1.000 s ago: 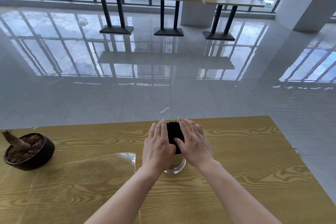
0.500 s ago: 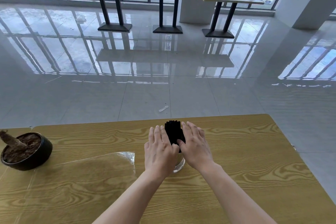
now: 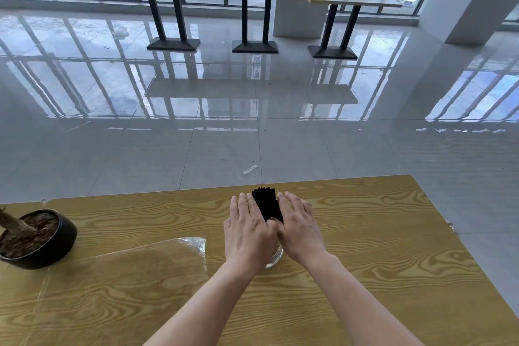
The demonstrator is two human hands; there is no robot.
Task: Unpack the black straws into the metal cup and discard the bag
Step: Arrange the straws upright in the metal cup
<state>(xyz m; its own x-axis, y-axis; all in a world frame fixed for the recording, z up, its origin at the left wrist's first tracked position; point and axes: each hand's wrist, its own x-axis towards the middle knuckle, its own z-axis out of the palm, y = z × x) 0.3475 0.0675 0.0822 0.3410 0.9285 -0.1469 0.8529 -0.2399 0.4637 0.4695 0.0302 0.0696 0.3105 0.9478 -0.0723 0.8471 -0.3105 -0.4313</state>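
The black straws point(image 3: 266, 205) stand bunched upright in the metal cup point(image 3: 273, 257), near the middle of the table point(image 3: 379, 233); only the cup's shiny lower rim shows between the wrists. The left hand point(image 3: 248, 229) and the right hand point(image 3: 299, 226) lie flat and open against the 2 sides of the bundle, fingers straight, pressing rather than gripping. The straws look light, stiff and slick, likely to splay or tip the cup if released carelessly. The bag point(image 3: 126, 275), clear and limp, lies flat on the table to the left, emptied. It would crumple easily; its puckered far-right mouth seems the best place to pinch it.
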